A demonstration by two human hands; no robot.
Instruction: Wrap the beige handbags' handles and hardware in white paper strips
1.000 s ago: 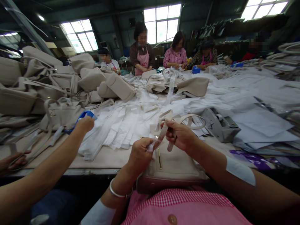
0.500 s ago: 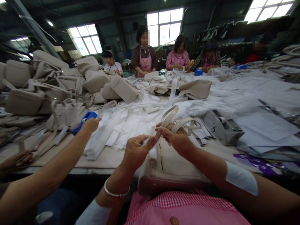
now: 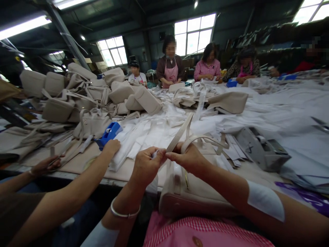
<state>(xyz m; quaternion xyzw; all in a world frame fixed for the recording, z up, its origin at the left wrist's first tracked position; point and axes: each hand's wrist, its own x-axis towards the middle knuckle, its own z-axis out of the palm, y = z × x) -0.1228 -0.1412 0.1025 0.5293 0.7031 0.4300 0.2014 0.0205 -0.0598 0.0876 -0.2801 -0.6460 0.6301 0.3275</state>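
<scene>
A beige handbag (image 3: pixel 197 192) rests against my lap at the table's near edge. Its beige strap (image 3: pixel 180 133) rises from between my hands. My left hand (image 3: pixel 146 166) is closed in a pinch on the strap's lower end, where a bit of white wrapping shows. My right hand (image 3: pixel 187 158) is closed round the strap right beside it, fingertips almost touching the left. A second loop of the strap (image 3: pixel 205 139) curves away behind my right hand.
A neighbour's arm (image 3: pixel 77 188) reaches from the left to a blue tape dispenser (image 3: pixel 109 133). Their other hand (image 3: pixel 46 165) lies on the table. Beige bags (image 3: pixel 59 106) pile at left, white paper strips (image 3: pixel 149 133) in the middle, a grey tape dispenser (image 3: pixel 262 149) at right. Several people work at the far side.
My hands have drawn closer together on the strap and the strap end points higher. The view has shifted left. The neighbour's hand stays at the blue dispenser.
</scene>
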